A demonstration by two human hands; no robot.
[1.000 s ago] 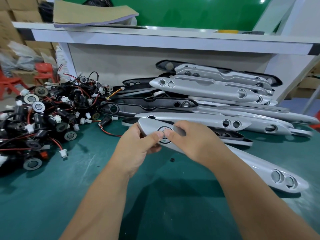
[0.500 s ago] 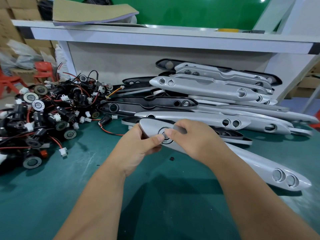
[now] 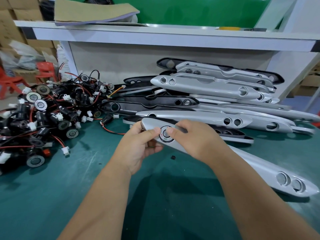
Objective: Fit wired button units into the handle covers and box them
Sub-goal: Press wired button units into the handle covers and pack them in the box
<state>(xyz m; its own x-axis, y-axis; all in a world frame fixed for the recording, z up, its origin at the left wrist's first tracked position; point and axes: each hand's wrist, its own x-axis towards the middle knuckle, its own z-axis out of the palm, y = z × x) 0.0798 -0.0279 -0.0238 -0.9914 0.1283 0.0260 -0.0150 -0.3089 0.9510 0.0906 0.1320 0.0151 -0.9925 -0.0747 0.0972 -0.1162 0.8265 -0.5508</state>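
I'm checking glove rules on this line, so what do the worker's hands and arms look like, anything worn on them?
Nothing worn shows. The left hand and right hand are bare: no gloves, no rings on the visible fingers. The left forearm and right forearm are uncovered to the frame edge, with no sleeve, watch or wrist strap.

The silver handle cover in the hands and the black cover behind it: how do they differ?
The held cover is silver, the black cover dark. The held cover's large hole carries a button unit marked ON/OFF; the black cover's looks empty. The left hand and right hand grip the held cover; the black cover lies untouched among other covers. Both are long and tapered.
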